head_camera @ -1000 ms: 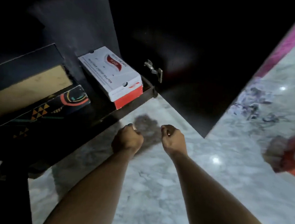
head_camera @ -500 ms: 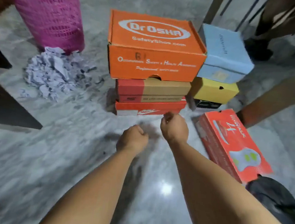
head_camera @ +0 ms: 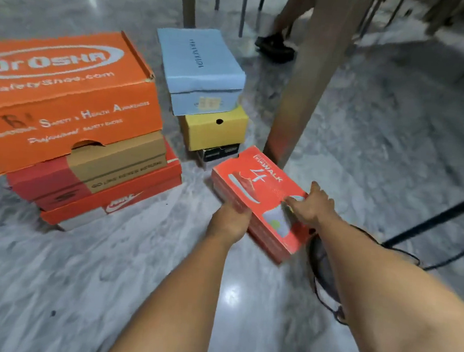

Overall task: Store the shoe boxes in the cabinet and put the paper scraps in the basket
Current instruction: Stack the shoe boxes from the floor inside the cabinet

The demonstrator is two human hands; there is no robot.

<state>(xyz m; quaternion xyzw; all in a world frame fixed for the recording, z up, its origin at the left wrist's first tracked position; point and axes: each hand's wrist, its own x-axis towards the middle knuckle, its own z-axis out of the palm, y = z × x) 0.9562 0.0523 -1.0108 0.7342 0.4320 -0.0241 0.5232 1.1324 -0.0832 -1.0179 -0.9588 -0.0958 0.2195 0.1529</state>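
Note:
A red shoe box (head_camera: 255,183) printed with a shoe and "WALK 4" lies flat on the marble floor. My left hand (head_camera: 228,222) presses against its near left side. My right hand (head_camera: 310,205) lies on its lid near the right edge, fingers spread. To the left stands a stack: a big orange Dr Osha box (head_camera: 65,93) on a brown-and-red box (head_camera: 109,166) on a red Nike box (head_camera: 118,200). Behind the red box, a light blue box (head_camera: 200,67) sits on a yellow box (head_camera: 215,127), which rests on a black box (head_camera: 218,154). The cabinet, basket and paper scraps are out of view.
A wooden table leg (head_camera: 308,79) rises right behind the red box. Another person's leg and dark shoe (head_camera: 275,47) stand at the back. A dark bag with a strap (head_camera: 326,269) lies under my right arm. Thin metal legs (head_camera: 430,219) cross at right.
The view swung from the dark cabinet to the stacks of boxes. Both fists opened and reached right onto the red "WALK 4" box, left hand at its side, right hand on its lid.

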